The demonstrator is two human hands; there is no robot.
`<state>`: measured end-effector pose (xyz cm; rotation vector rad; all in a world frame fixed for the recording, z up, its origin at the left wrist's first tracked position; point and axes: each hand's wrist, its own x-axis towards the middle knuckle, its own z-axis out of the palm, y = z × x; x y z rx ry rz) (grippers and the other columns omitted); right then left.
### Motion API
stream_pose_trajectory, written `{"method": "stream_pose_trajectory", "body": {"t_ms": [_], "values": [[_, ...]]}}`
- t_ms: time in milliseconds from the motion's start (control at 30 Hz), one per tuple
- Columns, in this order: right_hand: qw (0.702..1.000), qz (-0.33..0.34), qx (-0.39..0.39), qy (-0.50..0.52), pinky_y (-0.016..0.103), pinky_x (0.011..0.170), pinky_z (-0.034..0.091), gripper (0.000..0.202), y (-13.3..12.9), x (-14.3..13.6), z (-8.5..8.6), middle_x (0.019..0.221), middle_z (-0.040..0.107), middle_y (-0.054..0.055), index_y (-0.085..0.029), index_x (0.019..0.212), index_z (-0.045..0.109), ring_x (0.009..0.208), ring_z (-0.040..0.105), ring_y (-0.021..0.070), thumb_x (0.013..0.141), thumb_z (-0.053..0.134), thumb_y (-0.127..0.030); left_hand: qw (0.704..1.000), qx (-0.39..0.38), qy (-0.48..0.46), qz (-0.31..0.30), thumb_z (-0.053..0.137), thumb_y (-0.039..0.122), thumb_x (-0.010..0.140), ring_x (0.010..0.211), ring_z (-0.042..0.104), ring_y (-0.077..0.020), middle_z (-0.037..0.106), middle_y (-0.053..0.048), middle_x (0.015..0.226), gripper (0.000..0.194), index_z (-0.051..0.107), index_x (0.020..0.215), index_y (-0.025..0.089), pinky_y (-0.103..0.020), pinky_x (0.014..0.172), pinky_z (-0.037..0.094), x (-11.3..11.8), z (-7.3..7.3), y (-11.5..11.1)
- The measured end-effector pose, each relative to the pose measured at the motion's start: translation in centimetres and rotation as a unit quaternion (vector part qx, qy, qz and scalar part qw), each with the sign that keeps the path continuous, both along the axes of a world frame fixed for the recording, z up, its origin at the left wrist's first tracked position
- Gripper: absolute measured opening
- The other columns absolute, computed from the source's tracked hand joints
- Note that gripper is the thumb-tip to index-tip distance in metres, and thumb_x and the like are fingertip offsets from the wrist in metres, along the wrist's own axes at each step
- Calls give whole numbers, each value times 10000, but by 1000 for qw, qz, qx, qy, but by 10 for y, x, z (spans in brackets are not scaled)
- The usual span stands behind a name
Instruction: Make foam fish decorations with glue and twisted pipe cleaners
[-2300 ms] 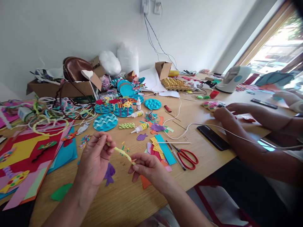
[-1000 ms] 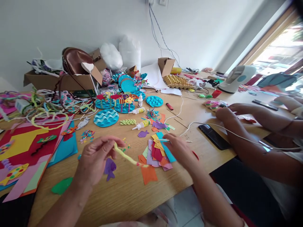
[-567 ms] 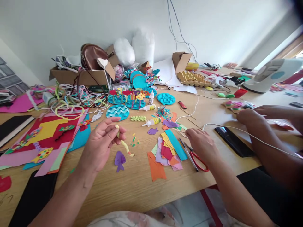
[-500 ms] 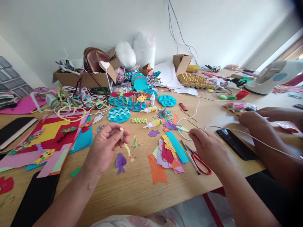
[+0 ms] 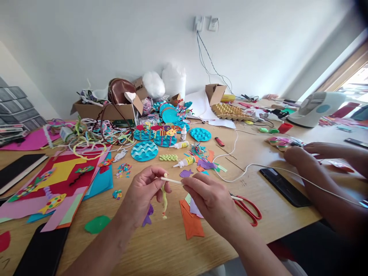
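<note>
My left hand pinches a pale yellow pipe cleaner, which hangs down from the fingertips. Between the fingers of my right hand is a thin white stick. The stick's far end meets the top of the pipe cleaner at my left fingertips. Below my left hand lies a purple paper fish, partly covered by it. A second purple fish rests just beyond my fingers. Orange paper lies under my right hand, which hides much of the paper pile. Red-handled scissors are to its right.
Glue bottles and blue wavy discs stand farther back. At left are coloured sheets and a black phone. Another person's arm reaches in at right, beside a phone and a white cable.
My right hand has moved left with the stick, bringing its end to the pipe cleaner. My left hand has shifted slightly right and down. The view has tilted up a little.
</note>
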<state>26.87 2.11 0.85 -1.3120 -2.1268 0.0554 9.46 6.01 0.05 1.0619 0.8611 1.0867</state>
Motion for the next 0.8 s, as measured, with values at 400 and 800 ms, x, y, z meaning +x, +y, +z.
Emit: {"method": "stream_pose_trajectory", "body": {"t_ms": [400, 800], "values": [[999, -26, 43, -1, 204, 527, 333, 280, 5, 4, -8, 678, 563, 21, -185, 863, 667, 589, 494, 112, 933, 399, -226, 996, 79, 44, -15, 649, 199, 727, 606, 553, -87, 661, 2, 659, 46, 672, 765, 189, -155, 545, 429, -7, -4, 9], [998, -3, 11, 65, 210, 560, 371, 206, 19, 2, -11, 734, 604, 35, -168, 846, 661, 638, 545, 120, 900, 464, -195, 992, 117, 43, -2, 630, 171, 700, 550, 514, -81, 600, 35, 587, 31, 658, 699, 186, -177, 526, 408, -3, 0, 24]]}}
